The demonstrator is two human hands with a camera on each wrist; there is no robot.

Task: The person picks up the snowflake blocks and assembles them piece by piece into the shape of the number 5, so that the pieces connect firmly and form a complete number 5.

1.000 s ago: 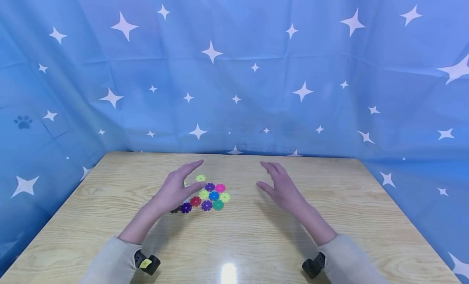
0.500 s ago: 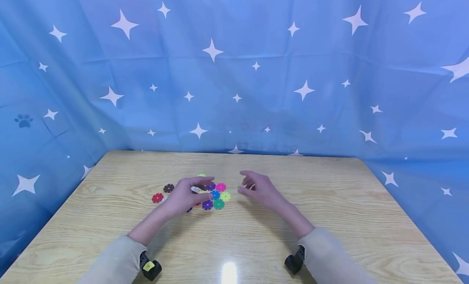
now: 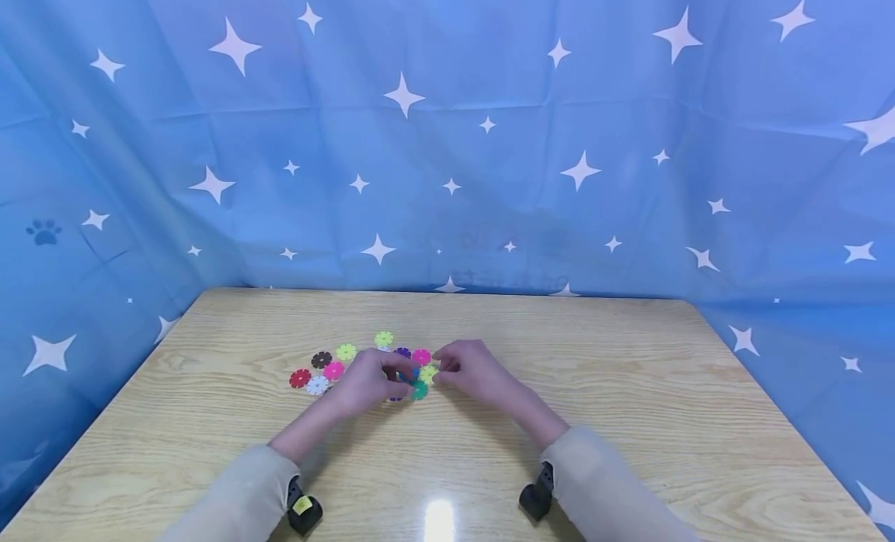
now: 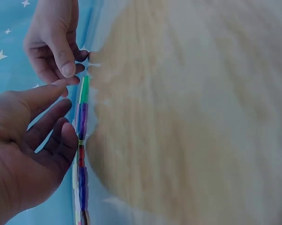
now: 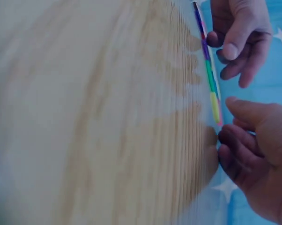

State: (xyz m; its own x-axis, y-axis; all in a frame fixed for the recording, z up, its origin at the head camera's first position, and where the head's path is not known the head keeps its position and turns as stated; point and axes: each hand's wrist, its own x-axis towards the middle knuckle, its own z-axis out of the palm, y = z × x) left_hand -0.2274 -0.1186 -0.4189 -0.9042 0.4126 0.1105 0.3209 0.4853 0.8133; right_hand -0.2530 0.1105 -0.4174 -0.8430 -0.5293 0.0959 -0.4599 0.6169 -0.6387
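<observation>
1. The left hand (image 3: 370, 380) arches over the discs at their right part, thumb and forefinger apart; I see nothing pinched there, and cannot tell whether a fingertip touches; the arch probably keeps the palm off the pieces below.
2. The right hand (image 3: 470, 365) hangs at the right edge of the group, facing the other, its thumb apart from loosely bent fingers; no piece shows in its grasp; its place at the outer side likely keeps the two from crowding each other.
3. The blue disc (image 3: 410, 377) shows in the gap of the left hand, partly hidden; the green disc (image 3: 419, 390) lies just beside that thumb; the yellow disc (image 3: 428, 373) sits between the hands, near the right fingertips; the inner pink disc (image 3: 422, 356) lies just beyond it.
4. Past the left wrist lie the outer pink disc (image 3: 334, 370), white disc (image 3: 318, 385), brown disc (image 3: 322, 360) and red disc (image 3: 300, 379); others are covered.
5. From the wrists the group reads as a low coloured strip; the pieces are thin and lie flat, so probably sit steady, and their rims seem the likeliest hold.
6. All rest left of centre on the wooden surface (image 3: 559, 356); a starry curtain (image 3: 447, 138) hangs behind.
</observation>
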